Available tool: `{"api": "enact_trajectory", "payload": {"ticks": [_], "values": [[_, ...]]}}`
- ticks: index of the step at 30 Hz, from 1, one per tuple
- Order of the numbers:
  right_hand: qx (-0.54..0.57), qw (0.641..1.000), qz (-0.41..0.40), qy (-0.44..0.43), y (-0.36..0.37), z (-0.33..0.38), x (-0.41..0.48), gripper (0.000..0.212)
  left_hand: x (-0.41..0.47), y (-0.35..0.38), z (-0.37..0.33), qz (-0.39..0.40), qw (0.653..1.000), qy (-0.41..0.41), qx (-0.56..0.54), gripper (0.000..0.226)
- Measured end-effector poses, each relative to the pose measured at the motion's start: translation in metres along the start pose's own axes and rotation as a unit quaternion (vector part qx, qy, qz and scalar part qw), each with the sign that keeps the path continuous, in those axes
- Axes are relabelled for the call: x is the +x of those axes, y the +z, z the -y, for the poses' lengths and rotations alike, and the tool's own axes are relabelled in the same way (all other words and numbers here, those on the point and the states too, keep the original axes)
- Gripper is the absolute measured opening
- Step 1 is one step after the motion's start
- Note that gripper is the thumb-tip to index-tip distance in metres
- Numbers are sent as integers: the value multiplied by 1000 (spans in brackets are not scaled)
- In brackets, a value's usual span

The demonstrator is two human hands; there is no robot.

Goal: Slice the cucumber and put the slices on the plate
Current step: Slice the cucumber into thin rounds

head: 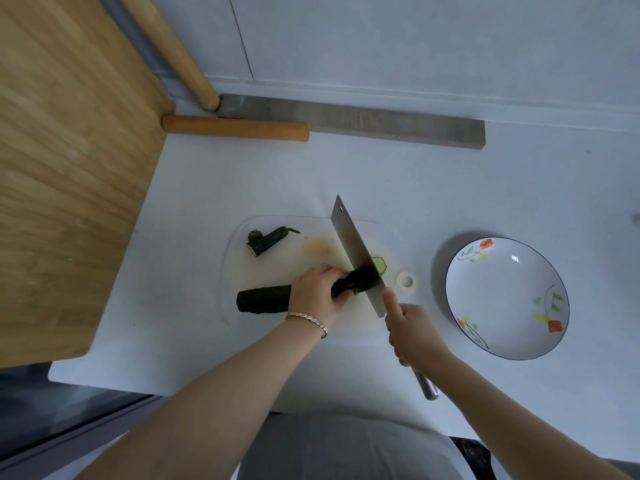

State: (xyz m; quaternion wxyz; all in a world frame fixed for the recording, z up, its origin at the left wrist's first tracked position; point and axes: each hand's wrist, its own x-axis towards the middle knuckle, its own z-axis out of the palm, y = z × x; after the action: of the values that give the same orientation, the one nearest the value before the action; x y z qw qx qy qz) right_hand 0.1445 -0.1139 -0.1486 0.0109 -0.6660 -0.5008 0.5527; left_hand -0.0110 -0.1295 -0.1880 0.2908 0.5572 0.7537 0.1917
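A dark green cucumber [263, 298] lies across the near side of a translucent white cutting board [239, 271]. My left hand [317, 294] grips it near its right end. My right hand [414, 332] is shut on the handle of a wide cleaver [356, 254], whose blade stands against the cucumber's right end. One pale green slice [380, 264] lies just right of the blade. A cut-off stem piece [266, 240] rests at the board's far left. The white plate with orange flowers [505, 299] sits to the right, with nothing on it.
A small roll of tape [406, 281] lies between board and plate. A wooden table top [69, 168] fills the left side. A wooden rolling pin [235, 128] and a grey bar [363, 123] lie at the back by the wall.
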Motion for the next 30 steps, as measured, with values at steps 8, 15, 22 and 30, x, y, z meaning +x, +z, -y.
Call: {"api": "enact_trajectory", "payload": {"ticks": [8, 15, 22, 30], "values": [[84, 996, 14, 37, -6, 2, 6, 58, -5, -1, 9, -20, 998, 27, 53, 30], [107, 994, 33, 14, -19, 10, -14, 56, -5, -3, 8, -22, 999, 15, 17, 26], [81, 996, 30, 15, -16, 12, -16, 55, -4, -1, 9, -21, 1000, 12, 13, 26], [4, 1000, 2, 3, -7, -7, -11, 55, -2, -2, 8, -24, 1000, 14, 5, 24]]}}
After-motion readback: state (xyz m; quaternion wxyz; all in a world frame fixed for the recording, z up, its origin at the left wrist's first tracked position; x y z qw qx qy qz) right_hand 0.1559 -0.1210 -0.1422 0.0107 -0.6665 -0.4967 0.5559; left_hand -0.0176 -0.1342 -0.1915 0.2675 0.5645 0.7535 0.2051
